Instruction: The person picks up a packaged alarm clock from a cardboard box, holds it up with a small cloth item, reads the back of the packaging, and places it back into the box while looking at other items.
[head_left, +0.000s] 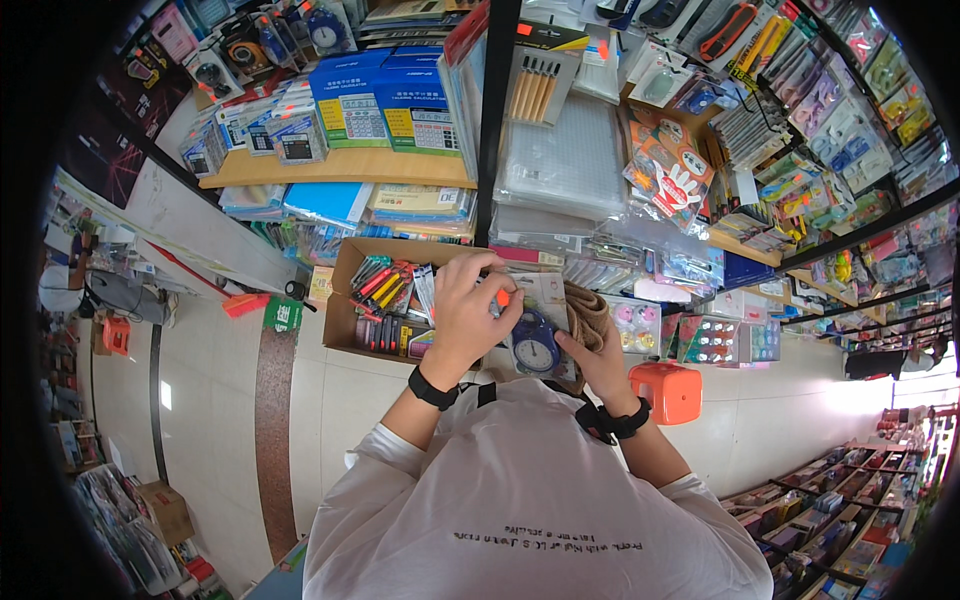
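Note:
A packaged blue alarm clock is held low in front of my chest. My right hand grips the lower right edge of its clear package, with a brown cloth bunched in the same hand. My left hand is at the package's upper left, fingers curled beside an orange sticker; whether its fingertips pinch the sticker or the package cannot be told. Beneath and left of this hand stands an open cardboard box with utility knives, markers and other packaged goods.
Shelves ahead hold talking calculator boxes, clear plastic sleeves and hanging packaged stationery. A black upright post divides them. An orange stool stands at the right, a red broom at the left. Other people are far off at both sides.

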